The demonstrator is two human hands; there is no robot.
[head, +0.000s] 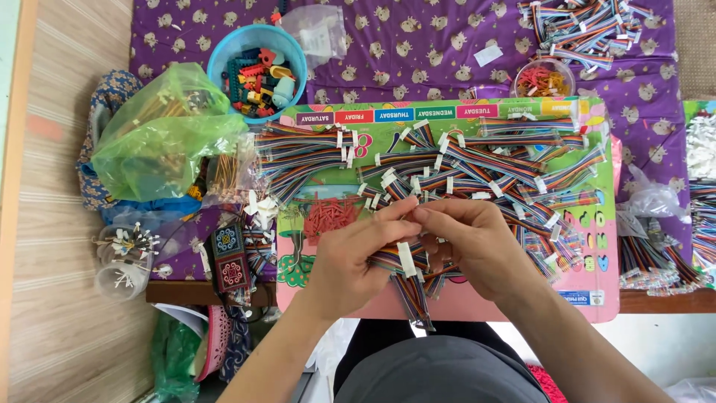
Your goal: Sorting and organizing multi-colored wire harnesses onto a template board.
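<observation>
My left hand and my right hand meet fingertip to fingertip over the front of a colourful children's board. Together they hold a bundle of rainbow ribbon cables with a white connector, its loose ends hanging toward my lap. Many more rainbow cable bundles with white connectors lie piled across the board behind my hands. A small heap of red plastic pieces lies just left of my left hand.
A blue bowl of mixed small parts stands at the back left beside a green plastic bag. A small clear bowl holds red and yellow pieces. More cables lie at the back right and along the right edge. A clear cup stands at the left.
</observation>
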